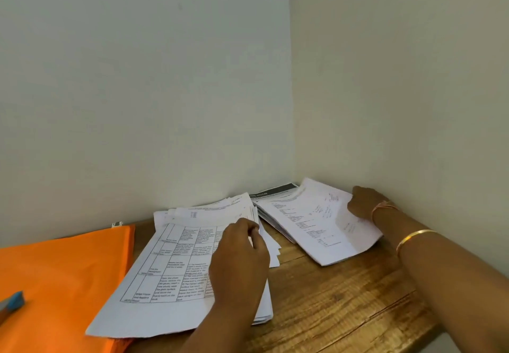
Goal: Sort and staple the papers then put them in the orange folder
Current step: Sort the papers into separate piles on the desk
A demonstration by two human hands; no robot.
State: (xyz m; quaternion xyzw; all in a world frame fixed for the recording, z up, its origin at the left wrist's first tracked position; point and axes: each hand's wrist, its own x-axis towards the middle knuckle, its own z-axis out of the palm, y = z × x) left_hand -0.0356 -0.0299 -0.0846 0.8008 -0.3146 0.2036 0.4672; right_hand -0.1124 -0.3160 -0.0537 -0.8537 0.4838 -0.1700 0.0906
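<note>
Left hand [239, 259]: fingers curled, pinching the right-edge sheets of the left paper stack [165, 278].
Right hand [363, 204]: fingers closed on the raised right edge of the top sheet [316, 223] of the right paper stack [275, 190].
Left paper stack: printed table uppermost, left edge overlapping the orange folder [63, 270].
Right paper stack: in the wall corner, on the wooden table [344, 297].
Orange folder: flat at table's left; blue-ended object [13, 300] on it, type indeterminate.
</note>
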